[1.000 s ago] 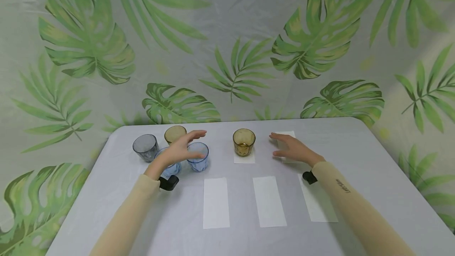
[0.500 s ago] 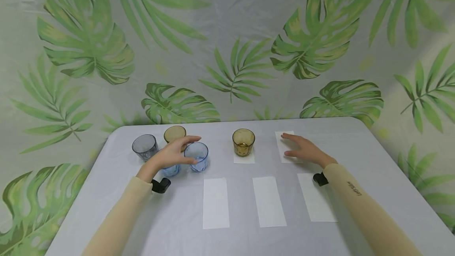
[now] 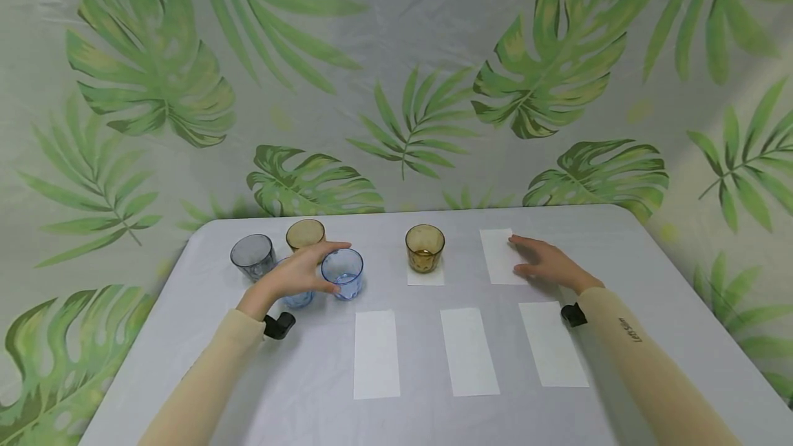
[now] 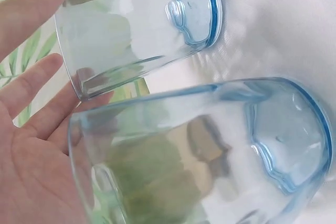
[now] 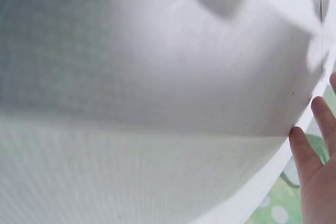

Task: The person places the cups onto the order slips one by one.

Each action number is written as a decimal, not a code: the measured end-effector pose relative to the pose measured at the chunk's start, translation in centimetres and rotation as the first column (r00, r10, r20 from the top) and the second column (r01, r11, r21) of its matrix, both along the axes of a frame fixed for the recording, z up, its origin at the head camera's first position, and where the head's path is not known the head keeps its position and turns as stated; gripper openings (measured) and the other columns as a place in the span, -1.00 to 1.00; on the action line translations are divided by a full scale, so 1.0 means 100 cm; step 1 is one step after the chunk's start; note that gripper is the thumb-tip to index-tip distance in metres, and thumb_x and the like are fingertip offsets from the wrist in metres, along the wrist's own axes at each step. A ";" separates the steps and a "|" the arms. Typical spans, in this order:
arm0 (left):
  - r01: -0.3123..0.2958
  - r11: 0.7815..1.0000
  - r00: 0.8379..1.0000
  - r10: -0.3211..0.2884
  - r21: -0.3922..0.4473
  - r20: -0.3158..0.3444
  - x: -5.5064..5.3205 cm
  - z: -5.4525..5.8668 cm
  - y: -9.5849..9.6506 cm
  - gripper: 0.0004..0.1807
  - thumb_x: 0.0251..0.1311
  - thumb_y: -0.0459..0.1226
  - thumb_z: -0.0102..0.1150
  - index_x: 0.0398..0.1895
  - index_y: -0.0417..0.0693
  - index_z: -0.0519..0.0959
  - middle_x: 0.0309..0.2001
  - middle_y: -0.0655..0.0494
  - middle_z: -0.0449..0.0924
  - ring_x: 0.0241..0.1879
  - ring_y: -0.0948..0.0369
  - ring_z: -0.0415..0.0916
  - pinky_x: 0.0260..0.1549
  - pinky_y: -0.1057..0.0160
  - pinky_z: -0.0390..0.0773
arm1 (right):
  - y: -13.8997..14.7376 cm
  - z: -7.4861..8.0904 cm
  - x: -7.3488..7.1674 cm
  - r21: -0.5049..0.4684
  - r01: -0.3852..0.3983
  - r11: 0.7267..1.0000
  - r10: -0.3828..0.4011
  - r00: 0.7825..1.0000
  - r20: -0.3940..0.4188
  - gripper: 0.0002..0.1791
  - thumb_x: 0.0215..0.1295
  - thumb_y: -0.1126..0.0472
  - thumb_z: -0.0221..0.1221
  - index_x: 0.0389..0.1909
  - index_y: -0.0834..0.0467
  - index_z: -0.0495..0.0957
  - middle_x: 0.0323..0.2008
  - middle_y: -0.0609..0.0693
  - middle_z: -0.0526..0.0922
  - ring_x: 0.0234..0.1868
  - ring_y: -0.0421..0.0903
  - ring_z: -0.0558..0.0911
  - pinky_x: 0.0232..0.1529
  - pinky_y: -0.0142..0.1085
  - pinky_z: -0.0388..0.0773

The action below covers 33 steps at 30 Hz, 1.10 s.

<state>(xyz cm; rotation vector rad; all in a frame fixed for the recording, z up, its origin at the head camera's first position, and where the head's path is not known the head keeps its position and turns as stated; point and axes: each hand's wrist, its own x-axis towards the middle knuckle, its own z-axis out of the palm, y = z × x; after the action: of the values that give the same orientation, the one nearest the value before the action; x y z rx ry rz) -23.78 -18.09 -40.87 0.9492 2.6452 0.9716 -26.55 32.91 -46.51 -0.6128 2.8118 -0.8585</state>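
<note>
At the table's back left, my left hand reaches about a clear blue glass, thumb in front and index finger behind the rim. In the left wrist view the fingers look fairly straight near the rim of the farther blue glass; firm contact is unclear. A second blue glass stands under that hand, partly hidden. My right hand hovers, fingers spread and holding nothing, by the right edge of a white paper card. Its fingertips show at the right wrist view's edge.
An amber glass stands on another white card. A grey glass and another amber glass are at the back left. Three more cards, left, middle and right, lie in a front row.
My left hand has drawn back slightly to the left, with thumb and index now nearer the blue glass. My right hand has moved right, uncovering the back card. The glasses have stayed put.
</note>
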 end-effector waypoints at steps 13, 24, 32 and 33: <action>0.003 1.000 1.000 -0.003 0.004 -0.026 -0.002 -0.006 0.001 -0.14 -0.07 -0.27 0.50 0.35 -0.24 0.31 0.26 -0.15 0.36 0.22 -0.09 0.33 0.13 -0.08 0.40 | 0.005 0.003 0.001 0.006 -0.042 0.999 0.042 0.999 0.009 -0.27 0.25 0.18 0.26 0.34 0.42 0.21 0.33 0.43 0.17 0.34 0.40 0.08 0.30 0.25 -0.01; -0.023 1.000 0.998 0.023 -0.002 -0.053 0.003 -0.004 0.004 -0.17 -0.09 -0.26 0.50 0.31 -0.21 0.36 0.22 -0.13 0.42 0.17 -0.05 0.38 0.09 -0.08 0.43 | 0.002 0.000 -0.002 0.026 -0.073 0.997 0.074 0.997 -0.024 -0.32 0.21 0.26 0.28 0.29 0.47 0.27 0.28 0.44 0.24 0.31 0.40 0.15 0.28 0.24 0.05; -0.012 0.999 0.998 0.014 0.045 -0.055 0.005 -0.005 0.013 -0.18 -0.09 -0.25 0.50 0.32 -0.15 0.37 0.25 -0.08 0.40 0.20 -0.03 0.37 0.12 -0.08 0.41 | 0.002 0.000 -0.002 0.037 -0.066 0.997 0.067 0.998 -0.002 -0.31 0.23 0.24 0.27 0.30 0.45 0.26 0.30 0.42 0.22 0.32 0.40 0.12 0.28 0.26 0.02; -0.011 0.999 0.999 0.014 0.053 -0.050 0.005 -0.004 0.015 -0.18 -0.09 -0.26 0.50 0.32 -0.15 0.37 0.26 -0.07 0.39 0.20 -0.02 0.36 0.13 -0.07 0.41 | 0.002 0.000 -0.002 0.040 -0.065 0.997 0.065 0.998 0.002 -0.31 0.23 0.23 0.27 0.30 0.44 0.26 0.30 0.42 0.22 0.32 0.40 0.11 0.28 0.26 0.01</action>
<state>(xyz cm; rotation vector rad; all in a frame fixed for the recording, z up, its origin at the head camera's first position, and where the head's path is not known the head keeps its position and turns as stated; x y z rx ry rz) -23.28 -16.58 -41.32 0.9820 2.6826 1.0381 -26.76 33.16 -46.50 -0.6940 2.7846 -0.7878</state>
